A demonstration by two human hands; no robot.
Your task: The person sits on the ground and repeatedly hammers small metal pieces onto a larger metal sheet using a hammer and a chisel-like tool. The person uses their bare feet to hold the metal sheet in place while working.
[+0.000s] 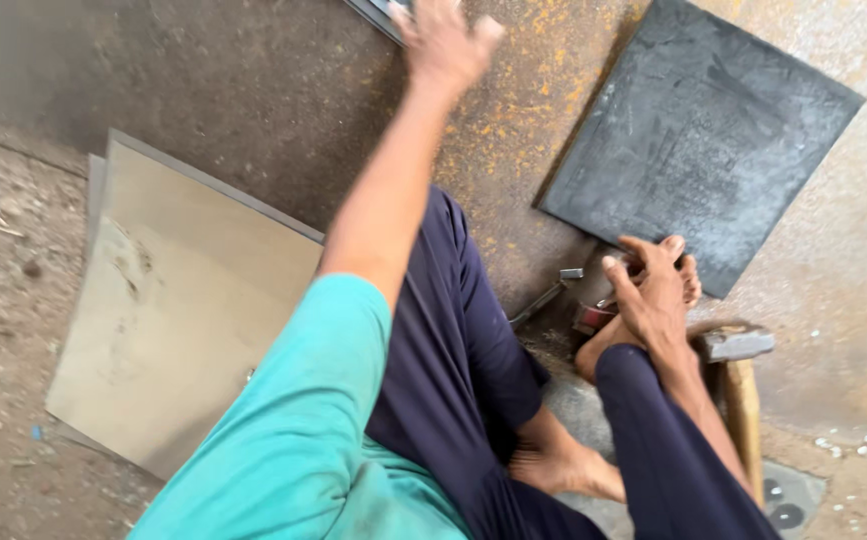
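Overhead, the left hand spreads blurred, empty fingers, while the right hand curls beside a flat dark square plate.

Dark sheet edge — top, cropped

Left hand blurred, fingertips cut off at top edge, grey sheet mostly out of frame (grip unclear)
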